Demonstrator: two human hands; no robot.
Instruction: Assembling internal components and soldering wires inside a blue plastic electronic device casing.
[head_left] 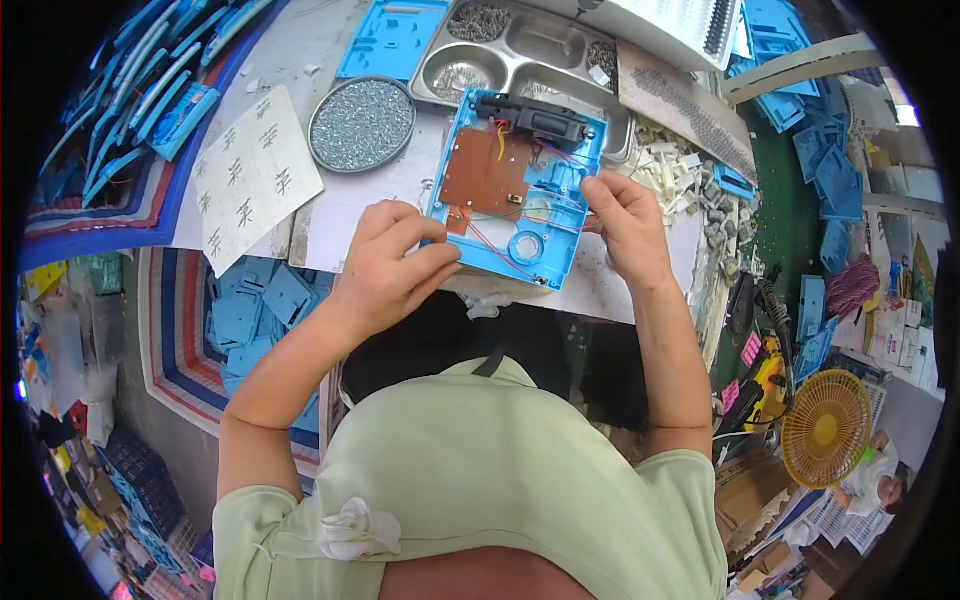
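A shallow blue plastic casing (pixel 557 266) sits tilted on the table in front of me, its inside facing up. It carries a brown circuit board (pixel 485 172), a long black part (pixel 530 118) along the far side and thin red, yellow and other wires. Near the close edge is a round blue ring (pixel 526 247). My left hand (pixel 392 258) has its fingers closed at the casing's near left corner, beside a small brown board (pixel 457 221). On the right edge, my right hand (pixel 632 222) pinches the casing with thumb and forefinger; whether a wire is also between them is hidden.
A round dish (pixel 411 135) of small screws stands left of the casing. Behind it lies a metal compartment tray (pixel 424 84) with small hardware. White plastic pieces (pixel 670 170) are heaped at right. Blue casings are stacked at far left (pixel 150 90) and in a striped bag (pixel 170 340) below.
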